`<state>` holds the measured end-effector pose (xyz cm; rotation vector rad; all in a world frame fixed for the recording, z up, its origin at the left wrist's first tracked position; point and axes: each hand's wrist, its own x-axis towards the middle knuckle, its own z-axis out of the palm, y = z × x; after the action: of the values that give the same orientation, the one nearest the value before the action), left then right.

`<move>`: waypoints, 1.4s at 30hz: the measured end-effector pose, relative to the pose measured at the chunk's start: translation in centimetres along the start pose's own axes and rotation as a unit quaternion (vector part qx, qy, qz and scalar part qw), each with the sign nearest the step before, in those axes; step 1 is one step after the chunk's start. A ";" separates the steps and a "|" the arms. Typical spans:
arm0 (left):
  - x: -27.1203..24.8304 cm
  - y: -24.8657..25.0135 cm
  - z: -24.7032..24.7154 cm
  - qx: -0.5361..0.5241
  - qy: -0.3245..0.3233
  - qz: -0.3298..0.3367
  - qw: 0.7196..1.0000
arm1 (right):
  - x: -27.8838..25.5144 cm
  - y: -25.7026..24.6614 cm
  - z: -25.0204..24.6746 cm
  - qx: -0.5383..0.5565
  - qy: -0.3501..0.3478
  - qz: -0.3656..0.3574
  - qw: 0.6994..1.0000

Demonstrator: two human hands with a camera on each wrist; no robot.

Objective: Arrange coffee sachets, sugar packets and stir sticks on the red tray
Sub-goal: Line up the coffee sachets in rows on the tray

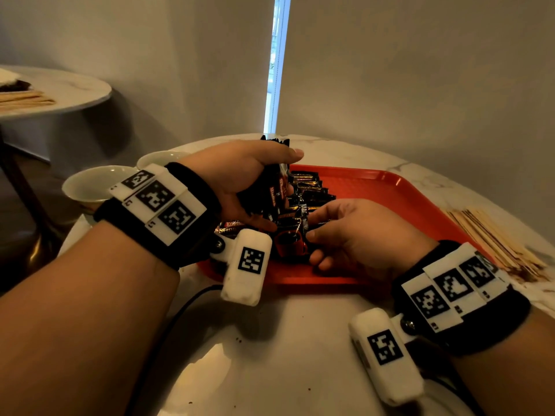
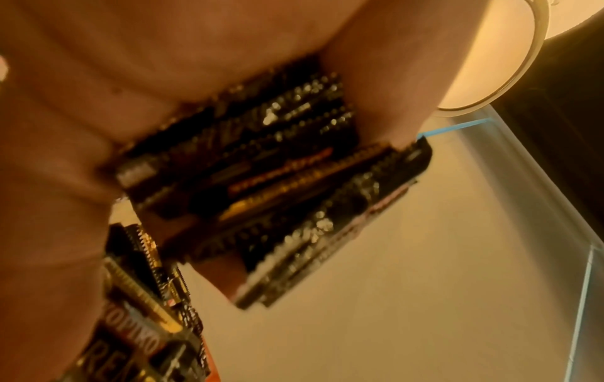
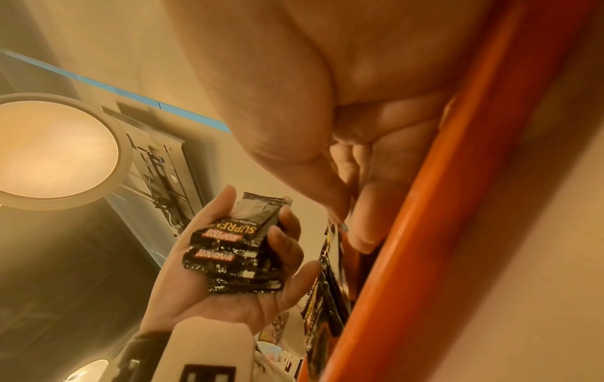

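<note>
A red tray (image 1: pixel 390 190) lies on the marble table. Black coffee sachets (image 1: pixel 310 187) lie in an overlapping row on its left part. My left hand (image 1: pixel 264 181) grips an upright stack of coffee sachets (image 2: pixel 278 168) above that row; the right wrist view shows the same stack (image 3: pixel 235 248) in the palm. My right hand (image 1: pixel 309 226) pinches one sachet with a red cup picture (image 1: pixel 289 240) between thumb and forefinger, low over the tray's near left corner. Its fingertips (image 3: pixel 346 206) meet on the sachet's edge. Wooden stir sticks (image 1: pixel 495 241) lie in a pile on the table right of the tray.
Two pale cups (image 1: pixel 93 184) (image 1: pixel 159 159) stand at the table's left edge, behind my left wrist. A second round table (image 1: pixel 69 88) at the far left carries more sticks. A cable (image 1: pixel 180 310) runs across the near tabletop. The tray's right half is bare red.
</note>
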<state>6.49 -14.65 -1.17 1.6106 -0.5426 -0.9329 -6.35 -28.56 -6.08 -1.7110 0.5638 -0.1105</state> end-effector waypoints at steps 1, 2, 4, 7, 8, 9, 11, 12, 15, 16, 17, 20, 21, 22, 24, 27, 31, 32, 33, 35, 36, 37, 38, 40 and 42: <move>0.1 -0.1 0.1 -0.001 -0.006 -0.005 1.000 | 0.0 0.0 0.0 -0.001 0.000 0.000 1.000; 0.1 -0.1 0.1 -0.004 -0.012 -0.009 1.000 | -0.1 -0.1 0.0 -0.002 0.001 0.001 1.000; 0.2 -0.2 0.3 -0.008 -0.020 -0.016 1.000 | -0.2 -0.1 0.0 -0.004 0.002 0.003 1.000; 0.3 -0.4 0.5 -0.006 -0.025 -0.022 0.999 | -0.2 0.0 -0.1 -0.010 0.005 -0.001 1.000; 0.3 -0.4 0.6 -0.004 -0.025 -0.022 0.999 | -0.2 0.0 -0.1 -0.011 0.008 -0.002 1.000; 0.3 -0.5 0.7 0.000 -0.025 -0.021 0.999 | -0.2 0.0 -0.1 -0.012 0.010 -0.004 1.000; 0.4 -0.6 0.7 0.007 -0.024 -0.021 0.999 | -0.2 0.0 -0.2 -0.011 0.010 -0.004 1.000; 0.4 -0.6 0.8 0.008 -0.025 -0.021 0.999 | -0.3 0.0 -0.2 -0.009 0.009 -0.003 1.000; 0.4 -0.7 0.9 0.009 -0.022 -0.024 0.999 | -0.2 0.1 -0.4 0.002 0.008 0.000 1.000; 0.4 -0.6 1.0 0.008 -0.020 -0.024 0.999 | -0.2 0.1 -0.4 0.005 0.009 -0.001 1.000; 0.5 -0.7 0.9 0.007 -0.019 -0.026 0.999 | -0.2 0.1 -0.5 0.007 0.011 -0.004 1.000; 0.4 -0.7 0.9 -0.001 -0.028 -0.032 0.999 | -0.3 0.1 -0.8 0.013 0.013 -0.012 1.000; 0.4 -0.7 0.9 -0.004 -0.030 -0.033 0.999 | -0.3 0.1 -0.9 0.022 0.012 -0.014 1.000; 0.4 -0.7 0.9 -0.007 -0.032 -0.034 0.999 | -0.3 0.1 -0.9 0.033 0.009 -0.016 0.999; 0.3 -0.7 1.1 -0.011 -0.033 -0.034 0.999 | -0.3 0.2 -1.1 0.052 0.007 -0.017 0.999; 0.2 -0.6 1.0 -0.028 -0.031 -0.008 0.999 | -0.4 0.2 -1.4 0.066 0.011 -0.036 0.997; 0.4 -0.3 1.1 -0.132 -0.052 0.043 0.989 | -0.9 -0.4 -2.0 0.060 0.032 -0.148 0.987; 0.3 -0.3 1.3 -0.158 -0.064 0.050 0.984 | -0.9 -0.6 -2.1 0.068 0.033 -0.188 0.979; 0.3 -0.4 1.6 -0.174 -0.076 0.057 0.980 | -0.9 -0.8 -2.3 0.064 0.036 -0.231 0.970; 0.3 -0.4 2.1 -0.192 -0.094 0.067 0.975 | -1.0 -0.8 -2.5 0.036 0.045 -0.296 0.953; 0.2 -0.5 2.4 -0.196 -0.099 0.070 0.973 | -1.0 -0.8 -2.6 0.029 0.048 -0.315 0.947; 0.2 -0.5 2.5 -0.196 -0.100 0.071 0.973 | -1.1 -0.8 -2.6 0.026 0.052 -0.328 0.943; 0.3 -0.7 2.6 -0.193 -0.097 0.069 0.974 | -1.1 -0.9 -2.7 0.024 0.057 -0.339 0.939; 0.4 -0.8 2.8 -0.184 -0.097 0.062 0.976 | -1.1 -0.9 -2.7 0.002 0.072 -0.364 0.929; 0.4 -0.9 2.8 -0.171 -0.111 0.051 0.978 | -1.0 -0.8 -2.7 -0.043 0.091 -0.386 0.917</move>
<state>4.32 -16.42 -2.31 1.1678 -0.5765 -1.0708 -7.96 -30.47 -4.44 -1.9373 -0.0091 -0.8252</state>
